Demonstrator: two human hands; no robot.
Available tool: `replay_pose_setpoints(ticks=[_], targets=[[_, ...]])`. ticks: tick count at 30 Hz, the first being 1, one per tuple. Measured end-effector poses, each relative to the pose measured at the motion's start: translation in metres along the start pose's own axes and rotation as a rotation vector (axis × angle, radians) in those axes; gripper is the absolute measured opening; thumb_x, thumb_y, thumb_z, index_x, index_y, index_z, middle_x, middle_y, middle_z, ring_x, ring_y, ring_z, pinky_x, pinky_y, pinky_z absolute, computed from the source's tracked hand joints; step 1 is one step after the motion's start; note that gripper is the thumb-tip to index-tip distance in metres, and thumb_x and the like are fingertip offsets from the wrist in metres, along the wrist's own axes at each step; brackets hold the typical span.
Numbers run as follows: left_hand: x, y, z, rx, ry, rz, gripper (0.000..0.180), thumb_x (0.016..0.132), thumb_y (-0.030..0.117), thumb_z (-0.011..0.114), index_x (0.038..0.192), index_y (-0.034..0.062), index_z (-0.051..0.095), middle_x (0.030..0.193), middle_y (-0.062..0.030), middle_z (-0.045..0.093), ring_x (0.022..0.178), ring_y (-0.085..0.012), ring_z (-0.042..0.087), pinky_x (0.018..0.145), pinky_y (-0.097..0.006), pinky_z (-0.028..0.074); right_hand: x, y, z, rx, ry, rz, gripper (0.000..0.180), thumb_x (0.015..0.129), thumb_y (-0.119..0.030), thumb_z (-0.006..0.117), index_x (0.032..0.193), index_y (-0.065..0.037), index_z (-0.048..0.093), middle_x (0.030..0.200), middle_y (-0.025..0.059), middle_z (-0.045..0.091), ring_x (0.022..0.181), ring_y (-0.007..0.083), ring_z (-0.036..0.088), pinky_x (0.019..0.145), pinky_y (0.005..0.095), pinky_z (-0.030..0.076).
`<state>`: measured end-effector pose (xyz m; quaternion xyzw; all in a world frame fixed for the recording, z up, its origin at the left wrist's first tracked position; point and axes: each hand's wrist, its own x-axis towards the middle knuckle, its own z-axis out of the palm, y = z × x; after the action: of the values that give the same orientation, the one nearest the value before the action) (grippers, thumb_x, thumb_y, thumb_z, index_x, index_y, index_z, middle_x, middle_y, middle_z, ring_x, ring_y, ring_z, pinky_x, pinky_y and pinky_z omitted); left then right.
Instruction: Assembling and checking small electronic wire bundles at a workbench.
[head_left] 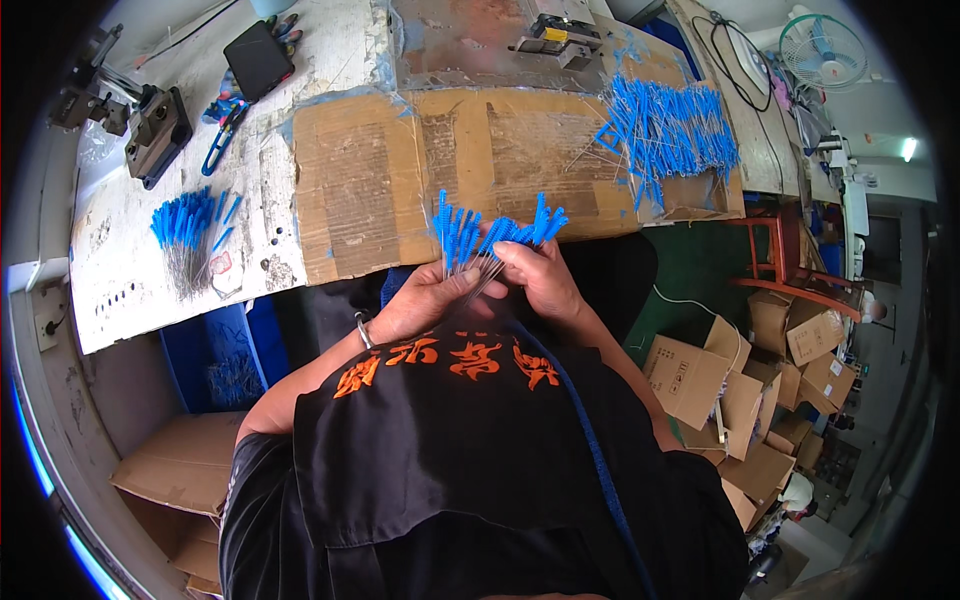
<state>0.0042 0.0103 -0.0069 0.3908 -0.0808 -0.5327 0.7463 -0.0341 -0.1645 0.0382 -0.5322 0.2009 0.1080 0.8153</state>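
Above the front edge of the bench, both my hands hold a fanned bunch of blue-tipped wire pieces [495, 236], their blue ends pointing up and away from me. My left hand [428, 302], with a bangle at the wrist, is closed round the thin stems on the left part of the fan. My right hand [542, 280] pinches the stems on the right part, thumb on top. The lower ends of the wires are partly hidden by my fingers. A smaller bunch of the same blue-tipped pieces [183, 222] lies at the left, and a large heap of them [672, 130] at the right.
Cardboard [350, 180] covers the middle of the bench. A clamp-like metal fixture [155, 130], blue-handled cutters [222, 138] and a black box [258, 60] are at the back left. Below the bench stands a blue bin [262, 340]. Cartons [690, 380] and a red stool [790, 255] are at right.
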Motion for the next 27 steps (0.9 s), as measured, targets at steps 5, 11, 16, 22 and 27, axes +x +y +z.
replay_pose_setpoints(ticks=[5,11,16,22,27], targets=[[0.001,0.004,0.006,-0.039,0.097,-0.097,0.031,0.092,0.027,0.055,0.113,0.0053,0.058,0.099,-0.0098,0.065,0.076,-0.0151,0.063,0.07,-0.027,0.053,0.008,0.008,-0.011,-0.252,-0.021,-0.125,0.019,0.084,-0.017,0.063,0.095,0.0,0.062,0.077,-0.0005,0.061,0.072,0.0076,0.057,0.066,0.0234,0.046],[0.005,0.0,0.002,0.002,0.085,-0.18,0.026,0.09,0.024,0.058,0.108,0.0053,0.06,0.097,-0.0097,0.066,0.075,-0.0139,0.063,0.067,-0.025,0.053,0.011,0.006,-0.004,-0.248,-0.103,-0.158,0.012,0.083,-0.013,0.065,0.084,-0.002,0.061,0.073,0.0,0.061,0.067,0.0064,0.055,0.062,0.0227,0.045],[0.005,-0.001,0.001,-0.023,0.062,-0.135,0.03,0.091,0.026,0.055,0.112,0.0041,0.057,0.101,-0.0112,0.065,0.079,-0.0161,0.063,0.072,-0.028,0.052,0.011,0.01,-0.005,-0.177,-0.075,-0.088,0.01,0.084,-0.012,0.064,0.084,-0.003,0.061,0.073,-0.0001,0.06,0.067,0.006,0.055,0.062,0.0226,0.045],[-0.001,0.009,0.002,-0.147,0.018,-0.137,0.036,0.096,0.022,0.041,0.122,-0.0011,0.048,0.11,-0.0147,0.06,0.091,-0.0207,0.061,0.082,-0.033,0.05,0.011,0.014,-0.013,-0.126,-0.057,-0.063,0.008,0.083,-0.013,0.063,0.084,-0.005,0.062,0.073,-0.0018,0.059,0.067,0.005,0.053,0.061,0.0216,0.043],[-0.001,0.003,0.001,-0.145,0.01,-0.102,0.035,0.097,0.024,0.041,0.12,-0.001,0.05,0.11,-0.0134,0.061,0.093,-0.0188,0.06,0.084,-0.032,0.049,0.013,0.019,-0.019,-0.087,-0.061,0.012,0.011,0.083,-0.01,0.062,0.091,-0.005,0.057,0.087,0.0046,0.062,0.079,0.0126,0.06,0.07,0.0263,0.05]])
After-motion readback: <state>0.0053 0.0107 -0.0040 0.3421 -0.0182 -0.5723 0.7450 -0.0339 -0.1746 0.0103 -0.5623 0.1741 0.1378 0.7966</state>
